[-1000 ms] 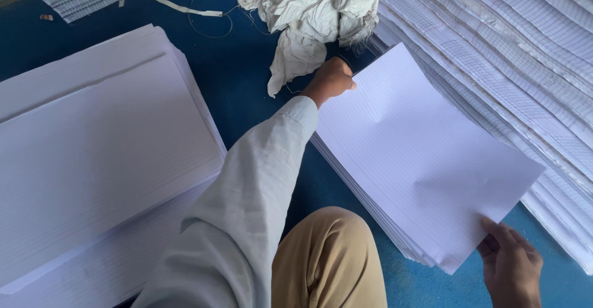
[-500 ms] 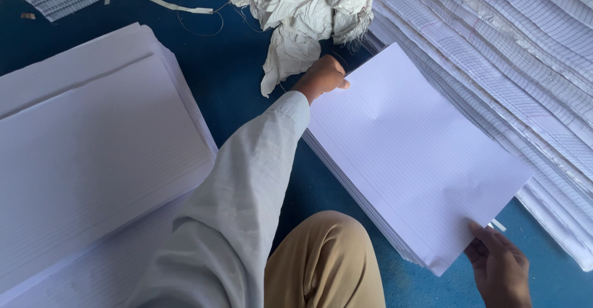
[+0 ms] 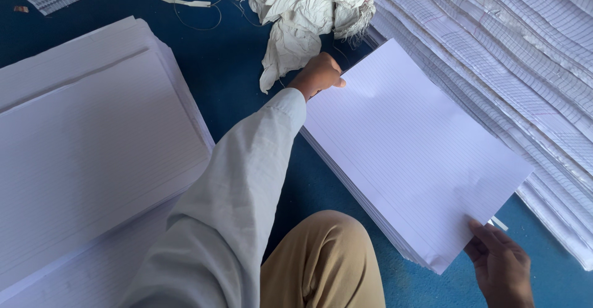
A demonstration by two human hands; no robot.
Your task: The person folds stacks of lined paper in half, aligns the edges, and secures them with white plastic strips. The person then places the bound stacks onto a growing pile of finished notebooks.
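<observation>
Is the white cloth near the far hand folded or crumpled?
Crumpled: the white cloth lies bunched in loose wrinkles on the blue floor, just beyond the left hand.

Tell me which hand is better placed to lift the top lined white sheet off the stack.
Probably the right hand: its fingers pinch the near corner of the top lined white sheet, while the left hand grips the stack's far corner.

The right hand (image 3: pixel 501 270) is cut off at the wrist by the bottom edge, just below the ruled paper stack (image 3: pixel 412 154). The left hand (image 3: pixel 319 74), at that stack's far corner, hides its own fingertips behind the sheets. Left of the stack, the large white pile (image 3: pixel 86 154) runs out of view. The fanned lined sheets (image 3: pixel 513 55) to the stack's right are cropped too.
</observation>
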